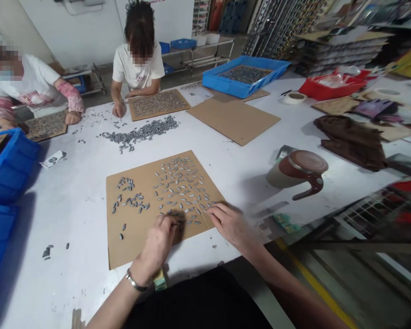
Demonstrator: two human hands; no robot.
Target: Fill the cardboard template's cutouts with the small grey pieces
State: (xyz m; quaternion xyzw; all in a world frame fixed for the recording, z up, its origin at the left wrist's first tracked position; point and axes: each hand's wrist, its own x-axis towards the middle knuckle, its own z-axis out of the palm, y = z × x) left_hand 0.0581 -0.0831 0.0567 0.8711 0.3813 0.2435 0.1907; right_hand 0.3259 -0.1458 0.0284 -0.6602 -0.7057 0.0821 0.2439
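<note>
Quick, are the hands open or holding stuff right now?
Left hand: curled over grey pieces; can't tell if holding one.
Right hand: bent at the cardboard; can't tell if holding anything.

Bright tbl (78, 214), soft shadows, R edge blurry/stretched

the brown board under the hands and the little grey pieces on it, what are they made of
The board looks like matte cardboard or fibreboard: plain brown, flat, straight-edged. The grey pieces show a slight sheen and could be metal or plastic; they are too small to tell.
</note>
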